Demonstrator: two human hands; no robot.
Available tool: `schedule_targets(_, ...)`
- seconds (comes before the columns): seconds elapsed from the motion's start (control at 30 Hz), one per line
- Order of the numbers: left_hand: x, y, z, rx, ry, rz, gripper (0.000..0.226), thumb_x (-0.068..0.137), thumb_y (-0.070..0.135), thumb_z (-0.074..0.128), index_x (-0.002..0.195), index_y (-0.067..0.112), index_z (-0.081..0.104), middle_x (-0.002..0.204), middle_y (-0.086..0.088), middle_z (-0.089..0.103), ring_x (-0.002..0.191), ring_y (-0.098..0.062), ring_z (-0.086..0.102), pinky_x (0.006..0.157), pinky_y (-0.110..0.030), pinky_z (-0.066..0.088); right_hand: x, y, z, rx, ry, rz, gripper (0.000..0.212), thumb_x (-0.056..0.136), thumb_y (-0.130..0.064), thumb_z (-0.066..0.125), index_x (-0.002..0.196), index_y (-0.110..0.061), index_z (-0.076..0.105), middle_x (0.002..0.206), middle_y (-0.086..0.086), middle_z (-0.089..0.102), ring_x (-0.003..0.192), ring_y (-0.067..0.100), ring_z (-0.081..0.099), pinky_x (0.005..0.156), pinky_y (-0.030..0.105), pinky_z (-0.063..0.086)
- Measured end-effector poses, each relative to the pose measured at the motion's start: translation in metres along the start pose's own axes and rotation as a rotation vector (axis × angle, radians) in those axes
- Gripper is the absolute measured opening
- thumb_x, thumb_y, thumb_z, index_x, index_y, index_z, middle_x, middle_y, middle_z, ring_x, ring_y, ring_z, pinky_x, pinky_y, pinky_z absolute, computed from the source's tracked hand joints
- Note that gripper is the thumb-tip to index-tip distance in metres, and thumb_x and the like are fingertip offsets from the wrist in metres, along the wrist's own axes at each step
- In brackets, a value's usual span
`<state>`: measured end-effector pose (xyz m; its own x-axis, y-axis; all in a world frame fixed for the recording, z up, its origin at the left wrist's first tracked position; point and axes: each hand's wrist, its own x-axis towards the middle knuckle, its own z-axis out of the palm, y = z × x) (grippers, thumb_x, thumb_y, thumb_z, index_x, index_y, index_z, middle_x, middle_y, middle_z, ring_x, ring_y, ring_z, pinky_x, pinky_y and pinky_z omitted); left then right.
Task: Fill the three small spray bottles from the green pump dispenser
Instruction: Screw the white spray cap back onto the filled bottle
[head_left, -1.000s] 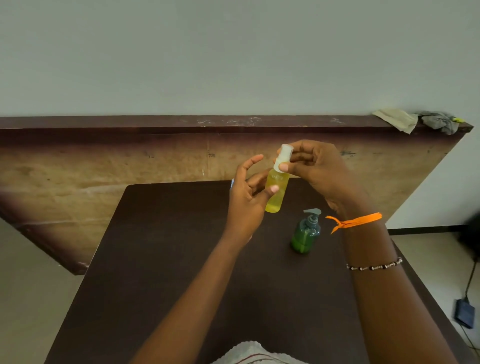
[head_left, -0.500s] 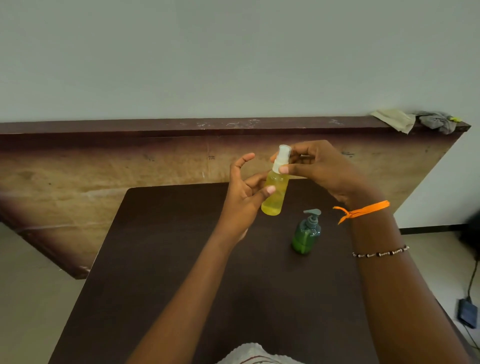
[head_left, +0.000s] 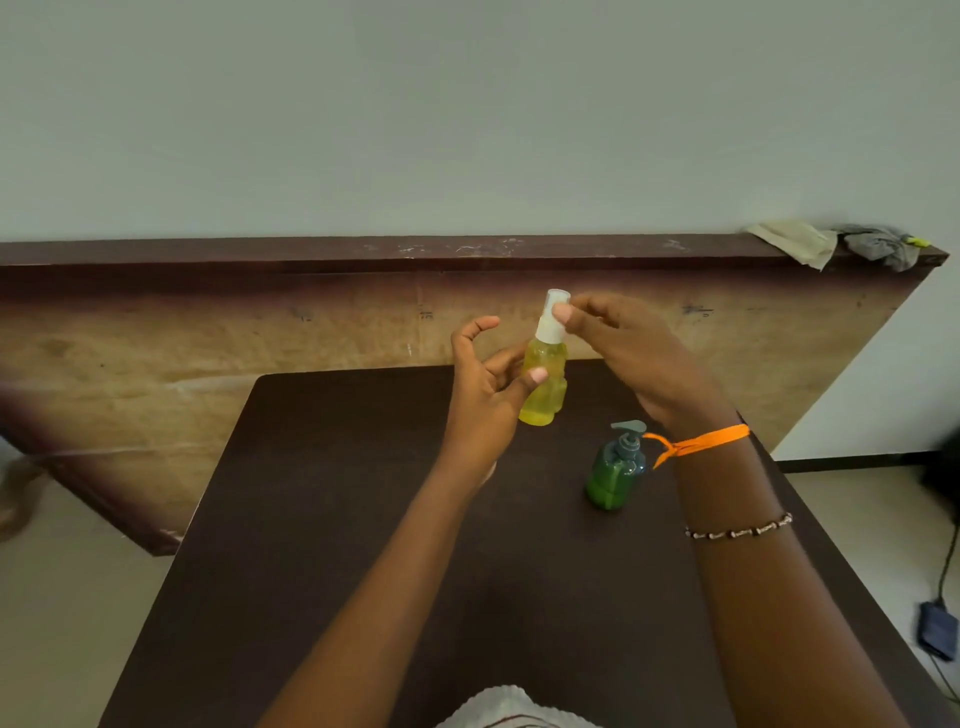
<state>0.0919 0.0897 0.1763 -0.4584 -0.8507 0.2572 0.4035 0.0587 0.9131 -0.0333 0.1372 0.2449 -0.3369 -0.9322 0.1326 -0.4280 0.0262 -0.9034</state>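
Spray bottle (head_left: 543, 384) pinched in left hand (head_left: 483, 395), right hand (head_left: 634, 353) pinching its cap.

The right hand (head_left: 631, 353) has shifted its fingertips up the white spray cap (head_left: 552, 317) of the small yellow-filled plastic spray bottle (head_left: 544, 382), which now stands more upright in the left hand (head_left: 485, 387).

Both forearms rose from the bottom edge toward the frame's centre. The left hand (head_left: 488, 384) was held palm-right just left of centre, its thumb and lower fingers curled round a small bottle's body, while its index finger arched free above. The right hand (head_left: 628, 348), just right of centre, pinched the bottle's top between thumb and fingertips (head_left: 562, 313), its wrist bent downward.
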Motion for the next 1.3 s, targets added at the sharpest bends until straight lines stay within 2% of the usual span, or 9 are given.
schedule_targets(0.1, 0.002, 0.002, -0.006, -0.068, -0.070, -0.059, 0.052, 0.086, -0.008, 0.054, 0.121, 0.024, 0.030, 0.095, -0.006, 0.069, 0.083, -0.011, 0.068, 0.073, -0.027, 0.056, 0.004, 0.006, -0.014, 0.287, -0.266, -0.081, 0.040, 0.092, -0.004, 0.052, 0.130, -0.014, 0.051, 0.124, 0.002, 0.061, 0.111, 0.002, 0.058, 0.088, 0.018, 0.048)
schedule_targets(0.2, 0.001, 0.005, -0.009, -0.135, -0.147, -0.118, 0.052, 0.085, -0.004, 0.055, 0.118, 0.030, 0.034, 0.091, -0.001, 0.072, 0.086, -0.012, 0.067, 0.075, -0.031, 0.055, 0.007, 0.010, -0.014, 0.449, -0.360, -0.112, 0.041, 0.080, -0.005, 0.058, 0.120, -0.013, 0.057, 0.109, 0.003, 0.072, 0.110, 0.013, 0.065, 0.088, 0.023, 0.053)
schedule_targets(0.37, 0.000, 0.000, -0.001, -0.045, 0.017, -0.012, 0.061, 0.079, -0.013, 0.061, 0.113, 0.030, 0.035, 0.088, 0.000, 0.073, 0.085, -0.012, 0.067, 0.075, -0.027, 0.055, 0.008, 0.011, 0.001, 0.410, -0.049, -0.070, 0.029, 0.076, 0.008, 0.068, 0.097, -0.012, 0.066, 0.086, -0.002, 0.074, 0.080, 0.004, 0.070, 0.074, 0.019, 0.055)
schedule_targets(0.53, -0.003, -0.004, 0.006, 0.060, 0.047, 0.040, 0.056, 0.083, -0.010, 0.059, 0.112, 0.030, 0.033, 0.096, -0.006, 0.069, 0.088, -0.013, 0.067, 0.080, -0.028, 0.052, 0.006, 0.013, 0.018, 0.163, 0.230, -0.050, 0.028, 0.074, -0.005, 0.077, 0.096, -0.015, 0.063, 0.079, -0.005, 0.062, 0.065, 0.000, 0.059, 0.063, 0.016, 0.050)
schedule_targets(0.77, 0.004, 0.003, -0.013, -0.321, -0.329, -0.209, 0.067, 0.085, 0.012, 0.062, 0.133, 0.034, 0.020, 0.106, -0.010, 0.069, 0.094, -0.024, 0.068, 0.083, -0.041, 0.056, 0.007, 0.010, -0.017, 0.514, -0.356, -0.072, 0.027, 0.077, -0.012, 0.063, 0.105, -0.012, 0.061, 0.092, 0.001, 0.074, 0.085, 0.010, 0.070, 0.073, 0.021, 0.056)
schedule_targets(0.87, 0.005, 0.003, -0.014, -0.344, -0.389, -0.288, 0.068, 0.084, 0.027, 0.063, 0.141, 0.020, 0.025, 0.119, -0.017, 0.062, 0.102, -0.029, 0.065, 0.089, -0.041, 0.054, 0.010, 0.010, -0.012, 0.528, -0.290, -0.057, 0.028, 0.070, -0.015, 0.066, 0.097, -0.010, 0.060, 0.087, 0.003, 0.075, 0.080, 0.012, 0.070, 0.067, 0.021, 0.056)
schedule_targets(1.0, 0.001, 0.003, -0.009, -0.010, -0.353, -0.327, 0.056, 0.091, 0.043, 0.045, 0.127, 0.001, 0.046, 0.106, -0.013, 0.064, 0.094, -0.021, 0.063, 0.092, -0.034, 0.052, 0.014, 0.012, -0.012, 0.407, -0.098, -0.074, 0.028, 0.062, -0.021, 0.074, 0.086, -0.014, 0.061, 0.088, 0.007, 0.071, 0.087, 0.019, 0.066, 0.087, 0.032, 0.051)
schedule_targets(1.17, -0.004, 0.006, -0.008, -0.376, -0.499, -0.465, 0.048, 0.091, 0.044, 0.035, 0.110, 0.007, 0.060, 0.078, -0.002, 0.060, 0.068, -0.009, 0.057, 0.081, -0.028, 0.053, 0.015, 0.009, -0.025, 0.592, -0.405, -0.117, 0.037, 0.070, -0.027, 0.067, 0.104, -0.012, 0.064, 0.094, 0.003, 0.075, 0.091, 0.011, 0.068, 0.081, 0.022, 0.053)
schedule_targets(1.3, -0.005, -0.002, -0.003, -0.656, -0.669, -0.550, 0.047, 0.093, 0.045, 0.040, 0.110, 0.005, 0.059, 0.077, -0.002, 0.058, 0.064, -0.008, 0.056, 0.082, -0.028, 0.052, 0.014, 0.012, -0.018, 0.753, -0.596, -0.118, 0.039, 0.076, -0.032, 0.072, 0.112, -0.017, 0.067, 0.105, 0.004, 0.072, 0.090, 0.016, 0.068, 0.075, 0.032, 0.053)
